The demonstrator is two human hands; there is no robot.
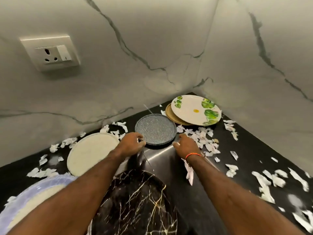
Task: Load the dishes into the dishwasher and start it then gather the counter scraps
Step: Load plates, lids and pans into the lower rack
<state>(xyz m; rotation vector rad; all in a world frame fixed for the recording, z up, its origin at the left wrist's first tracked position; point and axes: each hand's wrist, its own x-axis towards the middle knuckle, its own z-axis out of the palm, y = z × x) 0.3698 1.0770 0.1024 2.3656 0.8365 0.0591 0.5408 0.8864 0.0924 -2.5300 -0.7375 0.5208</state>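
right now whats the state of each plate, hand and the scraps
grey plate: flat on counter, between both hands
left hand: curled at the grey plate's left rim
right hand: at its right rim, grip unclear
leaf plate: stacked on a tan plate, yellow spot
white plate: flat, untouched
paper scraps: scattered, ungathered

A single wide-angle view is given from head height, aimed forward and steeply down into the back corner of the black worktop [250,150], where two marbled walls [152,48] meet. The worktop is seen from close range, with both forearms entering from the bottom edge and reaching towards that corner. Straight lines are bent near the frame's edges, and no second view is supplied.
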